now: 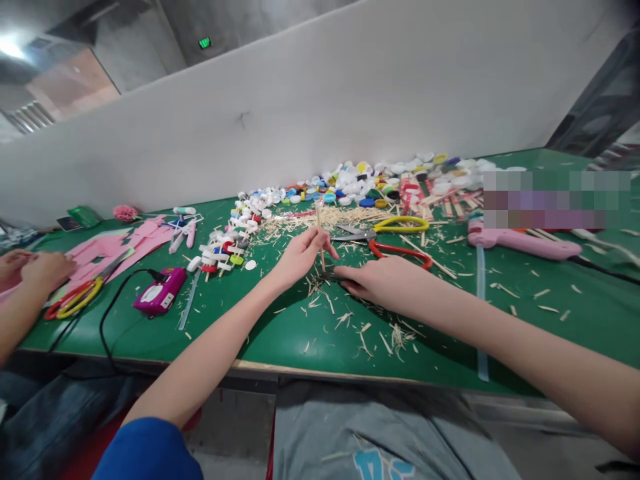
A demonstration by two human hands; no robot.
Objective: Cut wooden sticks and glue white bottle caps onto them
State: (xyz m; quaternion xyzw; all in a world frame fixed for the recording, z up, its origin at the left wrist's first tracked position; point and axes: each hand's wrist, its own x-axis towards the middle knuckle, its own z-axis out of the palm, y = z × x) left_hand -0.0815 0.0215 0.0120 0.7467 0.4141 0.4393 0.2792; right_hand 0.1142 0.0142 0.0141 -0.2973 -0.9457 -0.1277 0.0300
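My left hand (306,252) is closed around a thin wooden stick (319,215) held upright over the green table (280,340). Low on the stick, my right hand (370,277) grips a small dark blade-like tool (329,275); most of it is hidden by the fingers. The tool appears to touch the stick near its lower end. Pale wood shavings (345,320) lie under and around both hands. Just behind my right hand rest scissors (400,225) with one yellow and one red-orange handle, their blades pointing left.
Bottle caps (360,180) are heaped along the white partition (300,100). A pink glue gun (525,243) lies at right, with a glue stick (481,313) from it. At left are a purple power box (160,292), pink paper (145,240), more scissors (80,297) and another person's hands (43,270).
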